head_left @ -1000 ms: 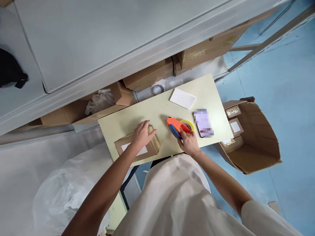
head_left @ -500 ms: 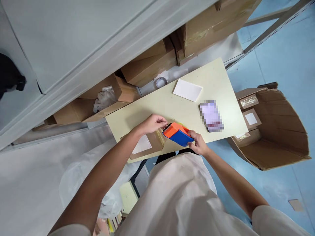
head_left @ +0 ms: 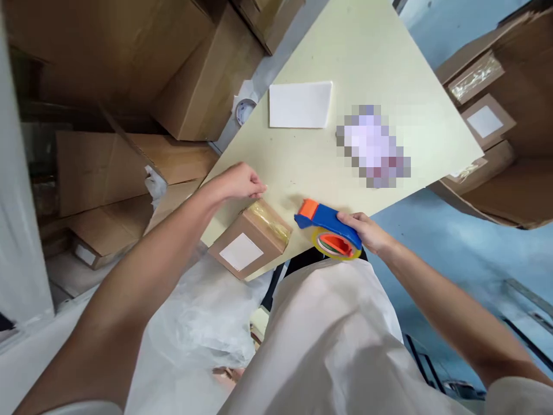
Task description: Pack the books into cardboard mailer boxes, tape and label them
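My right hand (head_left: 367, 231) grips a blue and orange tape dispenser (head_left: 330, 222) by its blue body. A roll of yellowish clear tape (head_left: 319, 249) sits in it, facing my body. Just beyond a small brown cardboard box (head_left: 235, 245), my left hand (head_left: 246, 183) is closed, thumb and fingertips pressed together; whether they pinch anything is too small to make out. The box stands at the table's near-left edge, with a white label on one side and shiny tape over its top edge. The dispenser is held apart from the box, to its right.
On the pale table (head_left: 311, 167) lie a stack of white cards (head_left: 301, 105) and a blurred-out phone-like thing (head_left: 374, 147). Large cartons (head_left: 216, 75) fill the shelf at left, near a tape roll (head_left: 245, 112). An open carton (head_left: 518, 178) holding small boxes stands at right.
The dispenser has moved away from my left hand and turned, so its roll now faces me. My left hand has shifted left, above the box. The view has swung and come closer.
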The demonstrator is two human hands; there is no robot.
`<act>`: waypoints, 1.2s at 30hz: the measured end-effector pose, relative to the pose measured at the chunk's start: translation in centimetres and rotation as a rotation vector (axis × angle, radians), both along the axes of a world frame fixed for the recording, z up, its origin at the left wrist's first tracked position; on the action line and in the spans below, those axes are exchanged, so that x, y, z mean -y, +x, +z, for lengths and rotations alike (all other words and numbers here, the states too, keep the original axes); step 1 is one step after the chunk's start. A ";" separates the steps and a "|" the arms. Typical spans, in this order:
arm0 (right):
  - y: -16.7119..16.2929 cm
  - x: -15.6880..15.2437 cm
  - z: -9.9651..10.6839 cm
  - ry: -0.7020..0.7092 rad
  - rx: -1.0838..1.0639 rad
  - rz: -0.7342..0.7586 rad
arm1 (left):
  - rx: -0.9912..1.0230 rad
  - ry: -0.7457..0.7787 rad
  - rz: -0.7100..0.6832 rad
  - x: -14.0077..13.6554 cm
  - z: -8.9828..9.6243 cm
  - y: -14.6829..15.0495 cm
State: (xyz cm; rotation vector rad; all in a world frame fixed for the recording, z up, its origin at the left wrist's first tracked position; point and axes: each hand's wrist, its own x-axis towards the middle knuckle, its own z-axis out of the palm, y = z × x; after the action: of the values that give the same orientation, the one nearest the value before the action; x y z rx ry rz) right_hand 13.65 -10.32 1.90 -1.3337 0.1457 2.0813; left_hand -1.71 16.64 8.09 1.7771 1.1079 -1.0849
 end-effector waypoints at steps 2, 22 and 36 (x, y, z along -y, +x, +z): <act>-0.7 2.1 -0.7 -0.059 -0.070 0.005 | -0.117 -0.010 -0.158 0.3 -0.8 -0.4; -7.7 3.0 -0.1 -0.035 -0.079 -0.112 | 0.046 0.298 -0.635 7.1 -2.6 -5.9; -9.0 2.5 -0.5 -0.073 -0.031 -0.055 | 0.091 0.219 -0.466 5.6 -1.3 -9.6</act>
State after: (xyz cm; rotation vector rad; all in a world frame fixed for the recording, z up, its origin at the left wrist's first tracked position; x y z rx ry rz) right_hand 4.67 -12.85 1.42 -1.3259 0.2710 2.0681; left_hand -11.32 11.00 6.74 2.3110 0.7982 -1.1653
